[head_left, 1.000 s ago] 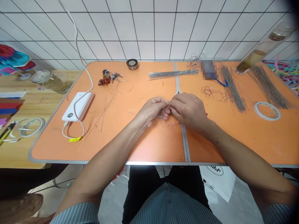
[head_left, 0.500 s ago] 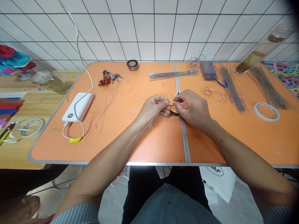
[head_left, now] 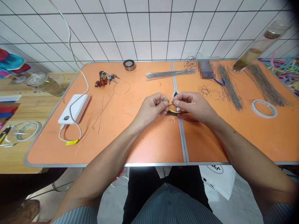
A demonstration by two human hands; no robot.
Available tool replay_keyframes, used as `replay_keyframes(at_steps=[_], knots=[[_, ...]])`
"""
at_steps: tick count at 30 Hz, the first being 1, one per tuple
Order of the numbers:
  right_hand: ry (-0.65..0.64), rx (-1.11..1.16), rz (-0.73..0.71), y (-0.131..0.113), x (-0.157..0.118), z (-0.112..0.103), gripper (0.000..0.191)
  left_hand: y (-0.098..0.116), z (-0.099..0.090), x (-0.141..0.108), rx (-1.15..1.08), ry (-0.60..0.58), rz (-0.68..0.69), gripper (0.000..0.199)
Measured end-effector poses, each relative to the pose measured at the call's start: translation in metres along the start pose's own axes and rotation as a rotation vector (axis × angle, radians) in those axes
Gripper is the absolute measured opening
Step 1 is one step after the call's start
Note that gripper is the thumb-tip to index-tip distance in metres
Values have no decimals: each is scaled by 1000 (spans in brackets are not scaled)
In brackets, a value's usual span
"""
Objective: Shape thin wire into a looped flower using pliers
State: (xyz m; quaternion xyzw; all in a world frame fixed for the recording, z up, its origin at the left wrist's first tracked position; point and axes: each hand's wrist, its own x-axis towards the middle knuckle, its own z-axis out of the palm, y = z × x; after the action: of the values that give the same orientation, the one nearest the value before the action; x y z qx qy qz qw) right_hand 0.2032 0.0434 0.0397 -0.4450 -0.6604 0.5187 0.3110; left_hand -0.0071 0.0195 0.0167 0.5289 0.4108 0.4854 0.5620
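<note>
My left hand (head_left: pixel 154 106) is closed in a pinch on thin wire, near the middle of the orange table. Opposite it, my right hand (head_left: pixel 192 102) also pinches thin wire, its fingertips just short of the left ones. Most of the wire between them is hidden by the fingers. Beneath the hands lie pliers (head_left: pixel 173 113) with yellow and black handles, partly covered. Loops of fine bent wire (head_left: pixel 170 120) show on the table just below the left fingers.
Straight wire bundles (head_left: pixel 170 74) lie at the back and right, near bent wire flowers (head_left: pixel 205 91) and a white tape roll (head_left: pixel 264 109). Left are a white power bank (head_left: pixel 74 109) with a cable, keys (head_left: pixel 111 77) and a wire ring (head_left: pixel 121 88). A dark tape roll (head_left: pixel 129 65) sits behind.
The view has shifted slightly. My right hand has turned, its fingers now drawn closer together, and its fingertips sit nearer the left hand. The left hand keeps its pinch.
</note>
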Motion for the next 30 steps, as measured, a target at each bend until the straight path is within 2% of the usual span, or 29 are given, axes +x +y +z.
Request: replay_keyframes(at_steps=[6, 10, 20, 30], knots=[[-92, 184, 57, 9, 4, -2, 37, 0, 1, -1, 20, -15, -16, 8], [-116, 200, 98, 10, 4, -2, 39, 1, 2, -1, 58, -13, -32, 8], [-74, -39, -2, 12, 5, 0, 26, 4, 3, -3, 82, 1, -103, 15], [14, -390, -254, 7, 2, 2, 17, 4, 1, -4, 54, -8, -144, 16]])
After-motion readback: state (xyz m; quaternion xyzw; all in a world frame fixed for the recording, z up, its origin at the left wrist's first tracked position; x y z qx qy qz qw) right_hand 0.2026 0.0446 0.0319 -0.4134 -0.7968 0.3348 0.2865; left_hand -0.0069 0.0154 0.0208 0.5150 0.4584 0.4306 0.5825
